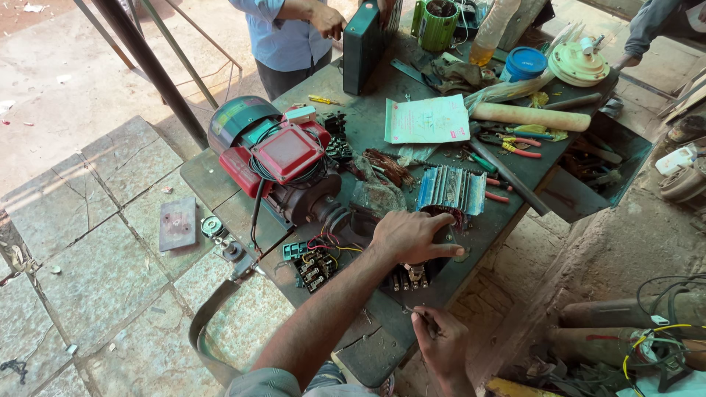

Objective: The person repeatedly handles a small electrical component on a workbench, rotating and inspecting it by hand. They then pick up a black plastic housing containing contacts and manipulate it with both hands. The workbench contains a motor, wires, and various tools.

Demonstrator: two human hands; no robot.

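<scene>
Left hand [407, 237] lies palm-down, fingers spread; right hand [441, 340] curls in a closed grip.

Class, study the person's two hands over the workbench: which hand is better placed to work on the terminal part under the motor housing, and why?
Probably the right hand: it pinches a thin tool, free just below the terminal part. The left hand lies flat on the motor housing, steadying it.

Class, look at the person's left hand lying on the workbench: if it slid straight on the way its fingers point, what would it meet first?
The left hand points right, toward the bench's edge. Probably nothing: the edge comes first, though depth is unclear.
</scene>
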